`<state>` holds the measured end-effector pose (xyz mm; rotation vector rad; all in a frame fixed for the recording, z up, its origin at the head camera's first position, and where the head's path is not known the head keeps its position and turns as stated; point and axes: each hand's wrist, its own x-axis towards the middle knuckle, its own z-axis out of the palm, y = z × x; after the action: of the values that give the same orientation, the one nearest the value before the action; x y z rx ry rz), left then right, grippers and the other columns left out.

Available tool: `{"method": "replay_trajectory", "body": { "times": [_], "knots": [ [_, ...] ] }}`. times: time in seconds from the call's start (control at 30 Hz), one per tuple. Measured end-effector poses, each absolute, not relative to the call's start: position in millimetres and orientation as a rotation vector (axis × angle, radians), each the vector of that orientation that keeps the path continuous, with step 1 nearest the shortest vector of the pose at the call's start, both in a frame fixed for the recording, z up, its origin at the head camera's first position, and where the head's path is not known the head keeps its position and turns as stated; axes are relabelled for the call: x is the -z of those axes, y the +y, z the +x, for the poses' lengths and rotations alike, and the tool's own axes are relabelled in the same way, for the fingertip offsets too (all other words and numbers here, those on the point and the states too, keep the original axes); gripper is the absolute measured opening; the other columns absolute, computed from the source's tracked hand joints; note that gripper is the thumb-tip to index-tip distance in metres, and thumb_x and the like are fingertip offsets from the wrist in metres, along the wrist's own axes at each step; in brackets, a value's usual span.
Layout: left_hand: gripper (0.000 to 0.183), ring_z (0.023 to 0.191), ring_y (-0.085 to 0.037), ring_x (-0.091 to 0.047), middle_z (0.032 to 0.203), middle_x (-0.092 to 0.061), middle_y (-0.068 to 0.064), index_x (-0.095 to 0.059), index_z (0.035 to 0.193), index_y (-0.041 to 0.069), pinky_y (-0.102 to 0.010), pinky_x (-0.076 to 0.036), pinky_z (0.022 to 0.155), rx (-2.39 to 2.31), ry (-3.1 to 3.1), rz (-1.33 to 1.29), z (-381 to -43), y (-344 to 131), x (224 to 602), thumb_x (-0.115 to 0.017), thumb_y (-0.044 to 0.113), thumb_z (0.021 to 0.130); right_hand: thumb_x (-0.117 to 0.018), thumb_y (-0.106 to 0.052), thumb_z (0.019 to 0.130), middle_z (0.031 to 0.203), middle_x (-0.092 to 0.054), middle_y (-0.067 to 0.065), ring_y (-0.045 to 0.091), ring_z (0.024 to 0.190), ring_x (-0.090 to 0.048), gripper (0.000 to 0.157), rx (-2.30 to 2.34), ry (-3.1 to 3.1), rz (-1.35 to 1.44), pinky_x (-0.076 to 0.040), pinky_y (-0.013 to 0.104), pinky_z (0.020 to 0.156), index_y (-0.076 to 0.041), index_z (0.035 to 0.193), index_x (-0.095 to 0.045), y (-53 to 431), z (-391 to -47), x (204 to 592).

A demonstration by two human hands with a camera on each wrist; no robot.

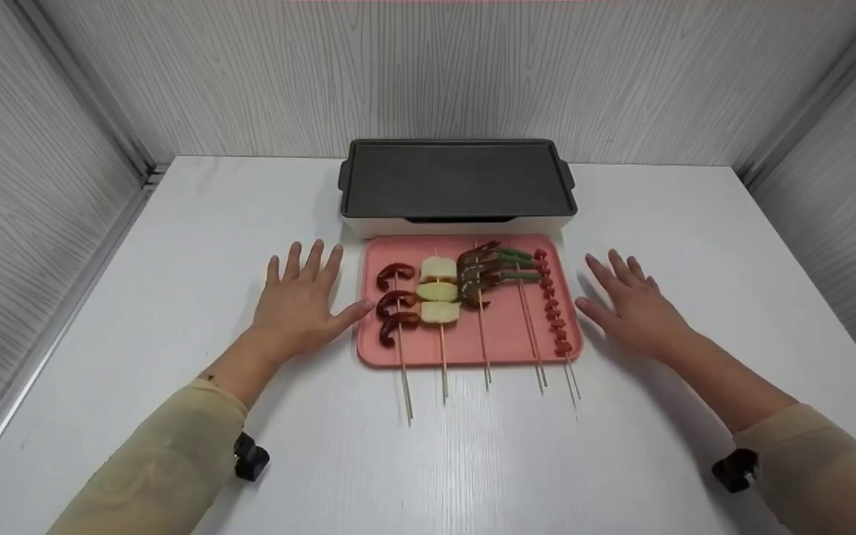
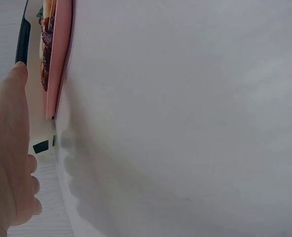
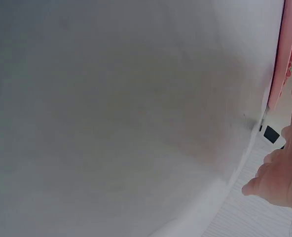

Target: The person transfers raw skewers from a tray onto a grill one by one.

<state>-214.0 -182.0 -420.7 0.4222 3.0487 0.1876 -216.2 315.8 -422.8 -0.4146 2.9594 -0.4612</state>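
A pink tray [image 1: 465, 351] lies on the white table with several food skewers on it. From left to right these carry dark red glossy curled pieces [image 1: 398, 299], pale thick slices [image 1: 439, 312], brown shrimp-like pieces [image 1: 472, 279], green sticks [image 1: 523, 276] and small red chunks [image 1: 550, 305]. My left hand [image 1: 298, 308] is spread beside the tray's left side, its thumb tip at the rim; whether it touches I cannot tell. On the right side my right hand [image 1: 640, 316] has its fingers extended, the thumb close to the rim. Neither hand holds anything.
Directly behind the tray stands a griddle with a flat black plate [image 1: 458, 178] and a white base [image 1: 383, 225]. Bare stick ends [image 1: 444, 383] jut past the tray's front rim. Wood-grain panels [image 1: 443, 74] enclose the table at the back and both sides.
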Motion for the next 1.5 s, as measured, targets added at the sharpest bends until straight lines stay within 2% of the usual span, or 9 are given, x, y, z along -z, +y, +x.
{"method": "replay_trajectory", "body": {
  "times": [0.23, 0.4, 0.67, 1.03, 1.27, 1.33, 1.37, 1.5],
  "knots": [
    [0.107, 0.161, -0.047, 0.0, 0.176, -0.007, -0.022, -0.009, 0.171, 0.009, -0.068, 0.001, 0.128, -0.207, 3.044, 0.434, -212, -181, 422, -0.034, 0.083, 0.099, -0.042, -0.06, 0.11, 0.176, -0.012, 0.018, 0.044, 0.161, -0.007, 0.076, 0.46, 2.898, -0.476, -0.017, 0.07, 0.125, -0.022, 0.172, -0.018, 308, -212, 428],
    [0.106, 0.161, -0.047, -0.001, 0.176, -0.007, -0.021, -0.009, 0.171, 0.009, -0.068, 0.001, 0.128, -0.206, 3.044, 0.439, -211, -181, 420, -0.034, 0.082, 0.099, -0.037, -0.053, 0.114, 0.176, -0.019, 0.014, 0.039, 0.162, -0.013, 0.067, 0.485, 2.889, -0.543, -0.022, 0.064, 0.127, -0.019, 0.171, -0.023, 307, -210, 434],
    [0.104, 0.161, -0.047, -0.005, 0.175, -0.01, -0.022, -0.012, 0.17, 0.008, -0.067, -0.003, 0.129, -0.257, 3.055, 0.471, -208, -178, 416, -0.036, 0.08, 0.1, -0.036, -0.046, 0.116, 0.173, -0.029, 0.011, 0.037, 0.16, -0.02, 0.062, 0.499, 2.919, -0.612, -0.016, 0.059, 0.13, -0.013, 0.168, -0.03, 307, -209, 440],
    [0.099, 0.159, -0.046, -0.019, 0.173, -0.02, -0.023, -0.016, 0.169, 0.005, -0.061, -0.01, 0.13, -0.494, 3.034, 0.488, -183, -170, 395, -0.039, 0.075, 0.103, -0.037, -0.04, 0.116, 0.174, -0.027, 0.007, 0.035, 0.161, -0.019, 0.059, 0.544, 2.967, -0.681, -0.013, 0.059, 0.131, -0.013, 0.169, -0.029, 302, -205, 445],
    [0.088, 0.153, -0.039, -0.037, 0.167, -0.037, -0.019, -0.027, 0.167, 0.003, -0.057, -0.031, 0.126, -0.838, 2.964, 0.509, -151, -160, 387, -0.046, 0.065, 0.107, -0.037, -0.043, 0.116, 0.174, -0.028, 0.004, 0.033, 0.162, -0.018, 0.061, 0.546, 2.99, -0.67, -0.012, 0.057, 0.131, -0.014, 0.169, -0.029, 300, -203, 452],
    [0.085, 0.148, -0.037, -0.046, 0.156, -0.053, -0.022, -0.03, 0.166, 0.003, -0.058, -0.039, 0.121, -0.917, 2.935, 0.512, -142, -157, 386, -0.047, 0.062, 0.108, -0.037, -0.044, 0.116, 0.174, -0.027, 0.004, 0.032, 0.162, -0.018, 0.061, 0.535, 2.994, -0.657, -0.012, 0.057, 0.131, -0.015, 0.169, -0.029, 301, -202, 454],
    [0.082, 0.143, -0.036, -0.052, 0.144, -0.062, -0.024, -0.033, 0.165, 0.004, -0.056, -0.041, 0.12, -0.959, 2.918, 0.514, -139, -156, 386, -0.048, 0.061, 0.108, -0.037, -0.044, 0.115, 0.174, -0.027, 0.003, 0.032, 0.162, -0.018, 0.061, 0.529, 2.998, -0.651, -0.012, 0.057, 0.131, -0.015, 0.169, -0.029, 301, -202, 455],
    [0.074, 0.134, -0.034, -0.062, 0.132, -0.07, -0.021, -0.043, 0.161, 0.003, -0.056, -0.047, 0.115, -1.152, 2.821, 0.468, -128, -152, 386, -0.05, 0.056, 0.109, -0.036, -0.045, 0.115, 0.174, -0.027, 0.003, 0.031, 0.162, -0.017, 0.061, 0.508, 3.005, -0.639, -0.012, 0.056, 0.132, -0.015, 0.169, -0.029, 302, -201, 457]
  ]
}}
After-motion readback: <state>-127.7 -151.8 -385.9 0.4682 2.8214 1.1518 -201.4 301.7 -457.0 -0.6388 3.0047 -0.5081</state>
